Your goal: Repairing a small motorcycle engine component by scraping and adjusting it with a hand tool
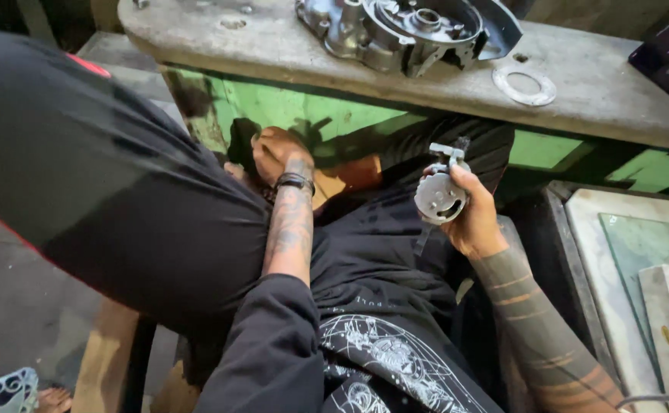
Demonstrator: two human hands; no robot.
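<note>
Right now your right hand has its grip closed around a small round metal part, held above your lap. Your left hand reaches under the surface; whether that grip is closed can't be told. An engine casing and a flat ring gasket lie on top.

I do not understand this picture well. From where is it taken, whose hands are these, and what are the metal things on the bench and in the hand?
The picture comes from a camera worn on a person's head, looking down at their own lap and hands. The person sits in black clothes before a worn grey workbench with a green front. The right hand holds up a small round grey metal part with a bracket on top. The left hand, with a dark wristband, reaches down under the bench edge; what it touches is hidden. On the bench lie a large grey metal casing and a flat metal ring. At the right lies a glass sheet.
</note>
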